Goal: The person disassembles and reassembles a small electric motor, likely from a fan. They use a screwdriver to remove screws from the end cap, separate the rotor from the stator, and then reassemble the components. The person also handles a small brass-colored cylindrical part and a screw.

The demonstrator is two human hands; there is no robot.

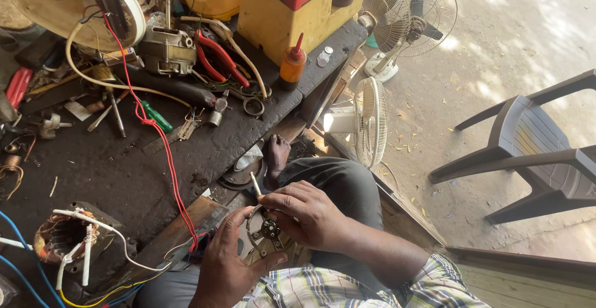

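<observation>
Dark cluttered tabletop (112, 171), tools and red wire (162, 140) across it. Grey plastic chair (540, 153) right, white fan (366, 122) on floor. Left hand (226, 264) cups small metal bracket with black part (266, 228) over lap, fingers curled around it. Right hand (307, 212) fingers pinch, seemingly, white thin stick (255, 184) at bracket.

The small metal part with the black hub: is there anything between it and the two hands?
Nothing visible. The left hand holds the small metal part from below, and the right hand grips it from above, also holding a thin white stick.
</observation>
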